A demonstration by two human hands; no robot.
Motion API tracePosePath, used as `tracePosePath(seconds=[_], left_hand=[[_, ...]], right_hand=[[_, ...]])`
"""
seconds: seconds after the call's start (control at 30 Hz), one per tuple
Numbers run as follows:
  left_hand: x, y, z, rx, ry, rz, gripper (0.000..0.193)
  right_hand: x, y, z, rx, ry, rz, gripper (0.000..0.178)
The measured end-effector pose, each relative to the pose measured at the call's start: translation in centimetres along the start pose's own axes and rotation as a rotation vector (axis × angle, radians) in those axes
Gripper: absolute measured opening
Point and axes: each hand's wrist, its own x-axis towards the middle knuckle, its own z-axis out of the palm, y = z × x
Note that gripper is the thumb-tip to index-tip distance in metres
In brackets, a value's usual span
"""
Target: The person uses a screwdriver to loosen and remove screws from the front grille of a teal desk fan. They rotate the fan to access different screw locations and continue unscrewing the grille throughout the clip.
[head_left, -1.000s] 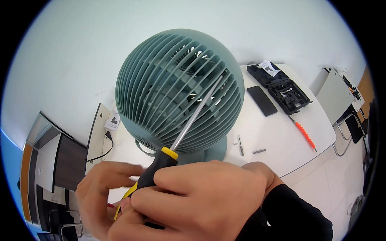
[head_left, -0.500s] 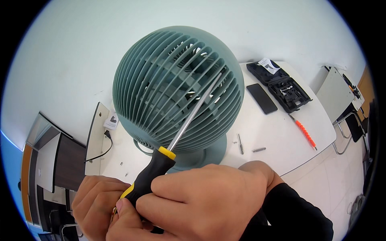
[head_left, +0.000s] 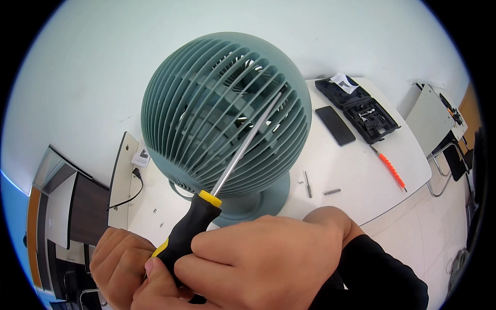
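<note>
A long screwdriver (head_left: 192, 223) with a black and yellow handle slants up and to the right. My right hand (head_left: 261, 256) is closed round its handle. Curled at the handle's butt end is my left hand (head_left: 120, 264), its fingertips partly hidden behind the right thumb. The steel shaft crosses in front of a grey-green round fan (head_left: 170, 111), and its tip is at the upper right of the slatted grille, seemingly between two slats. Through the slats, the fan's inner parts show. The fan stands upright on its round base (head_left: 258, 204).
On the white table (head_left: 372, 170), right of the fan, lie a black phone (head_left: 335, 125), an open black tool case (head_left: 369, 120), an orange flexible shaft (head_left: 388, 168) and two metal bits (head_left: 308, 185). A black plug with cord (head_left: 137, 178) is at the left, near tiny loose parts (head_left: 155, 211).
The screwdriver and both hands have shifted slightly left in the picture. The fan and table things have moved a little the same way. Both hands keep their hold.
</note>
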Motion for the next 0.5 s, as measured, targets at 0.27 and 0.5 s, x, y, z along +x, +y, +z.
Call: tracePosePath(seconds=[0.27,0.5], left_hand=[[0.0,-0.4,-0.2,-0.02,-0.017,0.001,0.031],[-0.2,-0.5,-0.3,-0.026,-0.021,0.003,0.032]], right_hand=[[-1.4,-0.5,-0.1,0.014,0.193,0.069,0.017],[-0.1,0.3,-2.2,0.183,-0.182,0.084,0.017]])
